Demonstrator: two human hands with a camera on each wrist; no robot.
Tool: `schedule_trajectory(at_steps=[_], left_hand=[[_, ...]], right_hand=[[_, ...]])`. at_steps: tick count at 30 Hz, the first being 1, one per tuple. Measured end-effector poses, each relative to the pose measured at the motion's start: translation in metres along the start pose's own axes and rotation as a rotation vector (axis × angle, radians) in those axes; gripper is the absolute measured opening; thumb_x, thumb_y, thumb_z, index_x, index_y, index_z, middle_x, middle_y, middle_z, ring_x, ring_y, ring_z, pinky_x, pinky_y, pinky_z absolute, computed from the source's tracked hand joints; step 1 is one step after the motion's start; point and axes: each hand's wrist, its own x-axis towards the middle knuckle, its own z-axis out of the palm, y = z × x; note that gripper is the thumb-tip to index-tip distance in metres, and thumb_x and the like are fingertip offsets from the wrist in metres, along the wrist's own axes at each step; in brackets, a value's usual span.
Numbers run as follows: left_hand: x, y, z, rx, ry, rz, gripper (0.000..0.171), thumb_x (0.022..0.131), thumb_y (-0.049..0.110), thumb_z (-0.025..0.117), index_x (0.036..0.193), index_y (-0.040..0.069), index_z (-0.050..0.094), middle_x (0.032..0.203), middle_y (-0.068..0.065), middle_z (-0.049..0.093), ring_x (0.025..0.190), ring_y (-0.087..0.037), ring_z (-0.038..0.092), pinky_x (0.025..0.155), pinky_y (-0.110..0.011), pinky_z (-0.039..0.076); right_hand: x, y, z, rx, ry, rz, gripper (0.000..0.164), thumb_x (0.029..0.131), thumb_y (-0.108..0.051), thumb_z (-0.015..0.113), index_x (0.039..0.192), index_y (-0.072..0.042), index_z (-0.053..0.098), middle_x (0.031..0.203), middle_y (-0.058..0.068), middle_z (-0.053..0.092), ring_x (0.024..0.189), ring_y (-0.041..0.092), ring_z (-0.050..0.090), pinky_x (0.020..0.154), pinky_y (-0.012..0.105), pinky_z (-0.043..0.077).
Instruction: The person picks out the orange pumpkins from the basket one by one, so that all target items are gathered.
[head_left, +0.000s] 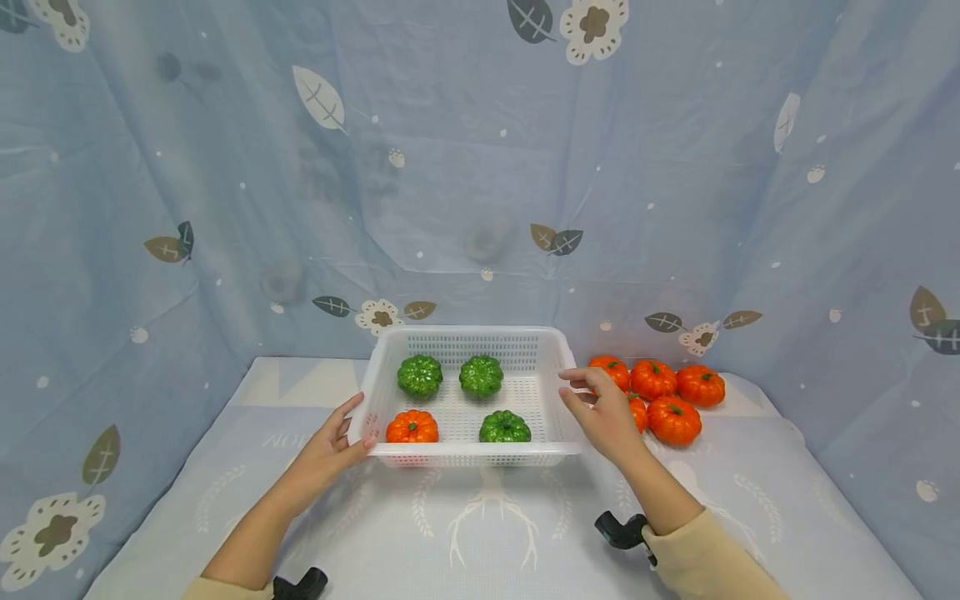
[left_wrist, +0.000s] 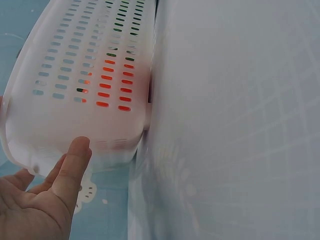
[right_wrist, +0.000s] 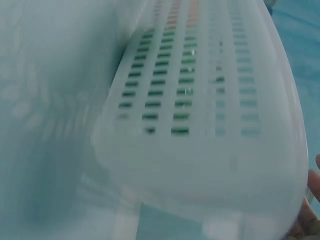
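Note:
A white plastic basket (head_left: 465,448) with slotted walls stands on the table. Inside are three small green pumpkins (head_left: 482,377) and one orange pumpkin (head_left: 412,427) at the near left. My left hand (head_left: 327,454) touches the basket's near left corner, thumb by the front rim and fingers along the left side. In the left wrist view its extended thumb (left_wrist: 75,162) lies against the basket wall. At the right rim is my right hand (head_left: 606,415), fingers loosely bent and holding nothing; whether they touch the rim cannot be told. The right wrist view is blurred, with fingers (right_wrist: 312,182) at its edge.
Several orange pumpkins (head_left: 675,420) sit grouped right of the basket, partly behind my right hand. A pale patterned cloth (head_left: 491,533) covers the table. Blue curtains (head_left: 480,167) with leaves and flowers hang close behind the basket and along both sides.

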Motion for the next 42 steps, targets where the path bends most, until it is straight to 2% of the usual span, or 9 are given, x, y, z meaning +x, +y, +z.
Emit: schedule_trajectory(at_steps=[5,12,16,22,30,33,38,42], left_hand=[[0.000,0.001,0.000,0.003,-0.003,0.003,0.086,0.097,0.021,0.068,0.161,0.017,0.011,0.156,-0.026,0.033,0.135,-0.041,0.045,0.099,-0.043,0.051],[0.001,0.000,0.000,-0.002,-0.004,0.002,0.085,0.097,0.021,0.068,0.161,0.020,0.012,0.156,-0.024,0.034,0.135,-0.040,0.046,0.099,-0.042,0.051],[0.001,-0.001,0.000,-0.001,-0.005,0.004,0.085,0.097,0.021,0.067,0.161,0.020,0.012,0.155,-0.024,0.035,0.135,-0.040,0.046,0.098,-0.041,0.052],[0.001,-0.002,-0.001,-0.012,-0.005,0.007,0.084,0.097,0.020,0.067,0.161,0.020,0.012,0.156,-0.025,0.034,0.136,-0.041,0.045,0.096,-0.039,0.053],[0.002,0.000,-0.001,0.003,0.001,-0.005,0.085,0.097,0.022,0.068,0.161,0.021,0.013,0.154,-0.024,0.036,0.133,-0.039,0.048,0.096,-0.040,0.053],[0.003,0.001,-0.002,0.012,0.005,-0.005,0.085,0.097,0.023,0.068,0.161,0.021,0.013,0.154,-0.023,0.038,0.133,-0.038,0.049,0.097,-0.043,0.052],[0.002,0.000,-0.002,0.005,0.002,0.002,0.084,0.097,0.022,0.068,0.161,0.021,0.014,0.153,-0.023,0.039,0.132,-0.038,0.050,0.096,-0.041,0.053],[0.000,0.001,0.000,0.022,0.014,-0.016,0.085,0.096,0.024,0.069,0.161,0.022,0.015,0.153,-0.023,0.039,0.131,-0.037,0.051,0.098,-0.044,0.052]], right_hand=[[0.004,-0.013,0.022,0.038,-0.057,-0.032,0.023,0.092,-0.007,0.071,0.114,0.000,0.068,0.114,0.012,0.063,0.105,0.030,0.060,0.091,0.049,0.055],[0.011,-0.026,0.050,0.072,-0.146,-0.079,0.023,0.094,-0.008,0.070,0.116,-0.002,0.067,0.113,0.011,0.062,0.105,0.030,0.060,0.090,0.045,0.055],[0.015,-0.033,0.066,0.076,-0.233,-0.057,0.023,0.094,-0.009,0.069,0.116,-0.004,0.068,0.115,0.014,0.061,0.107,0.034,0.059,0.091,0.042,0.055],[0.025,-0.040,0.089,0.026,-0.373,-0.038,0.024,0.097,-0.014,0.067,0.120,-0.007,0.067,0.117,0.014,0.060,0.105,0.027,0.059,0.091,0.038,0.054],[0.036,-0.050,0.111,-0.002,-0.480,0.012,0.030,0.099,-0.020,0.065,0.127,-0.010,0.065,0.130,0.010,0.057,0.113,0.029,0.058,0.091,0.042,0.052],[0.040,-0.053,0.120,-0.029,-0.509,0.008,0.029,0.098,-0.019,0.065,0.126,-0.010,0.066,0.131,0.010,0.058,0.112,0.027,0.059,0.091,0.041,0.052],[0.046,-0.058,0.134,-0.064,-0.571,0.008,0.027,0.098,-0.014,0.066,0.125,-0.010,0.067,0.129,0.008,0.062,0.114,0.030,0.060,0.091,0.039,0.053],[0.049,-0.059,0.146,-0.085,-0.621,0.033,0.027,0.097,-0.013,0.066,0.124,-0.011,0.067,0.128,0.008,0.064,0.116,0.031,0.060,0.092,0.038,0.052]])
